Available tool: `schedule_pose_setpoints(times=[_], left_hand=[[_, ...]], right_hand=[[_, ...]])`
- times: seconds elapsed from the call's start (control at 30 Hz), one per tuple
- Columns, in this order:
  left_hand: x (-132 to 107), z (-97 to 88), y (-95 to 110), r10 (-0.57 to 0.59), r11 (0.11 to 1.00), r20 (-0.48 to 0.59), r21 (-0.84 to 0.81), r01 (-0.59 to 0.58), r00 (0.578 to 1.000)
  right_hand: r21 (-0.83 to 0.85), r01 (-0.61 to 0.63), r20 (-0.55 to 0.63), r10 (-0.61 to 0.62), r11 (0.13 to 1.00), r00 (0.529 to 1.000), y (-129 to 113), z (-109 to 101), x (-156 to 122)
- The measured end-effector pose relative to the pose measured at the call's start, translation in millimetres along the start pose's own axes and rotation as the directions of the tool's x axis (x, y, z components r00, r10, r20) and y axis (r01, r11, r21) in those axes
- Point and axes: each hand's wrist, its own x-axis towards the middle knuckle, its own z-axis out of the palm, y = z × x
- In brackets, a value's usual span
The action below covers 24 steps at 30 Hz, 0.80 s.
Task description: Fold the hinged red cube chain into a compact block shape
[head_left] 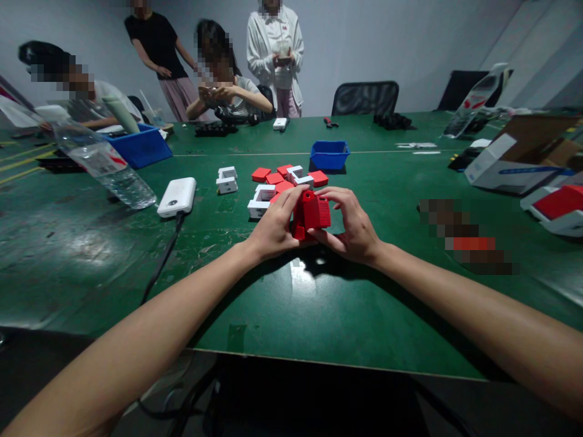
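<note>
Both my hands meet over the middle of the green table [282,303], gripping a red plastic part [312,213] between them. My left hand [276,226] wraps its left side with the thumb on top. My right hand [350,226] pinches the right side, fingers curled over the top. The part stands just above or on the table; its underside is hidden. Right behind it lies a heap of red flat pieces [273,178] and white frame-shaped pieces [260,203].
A small blue bin [329,155] stands behind the heap. A white power bank [177,196] with a black cable and a lying water bottle [104,164] are at left, a bigger blue bin [141,145] behind. Cardboard boxes [519,158] sit right. Several people are at the far side.
</note>
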Motion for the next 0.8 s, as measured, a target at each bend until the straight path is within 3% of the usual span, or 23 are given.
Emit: schedule_pose_setpoints(times=[0.4, 0.8], left_hand=[[0.7, 0.1, 0.8, -0.006, 1.000, -0.009, -0.003, 0.006, 1.000], [0.1, -1.5, 1.7, 0.042, 0.999, 0.025, -0.010, -0.042, 0.999]], right_hand=[[-0.013, 0.012, 0.029, -0.012, 1.000, 1.000, 2.9, 0.2, -1.8], [0.079, -0.002, 0.093, -0.005, 0.997, 0.996, 1.4, -5.6, 1.0]])
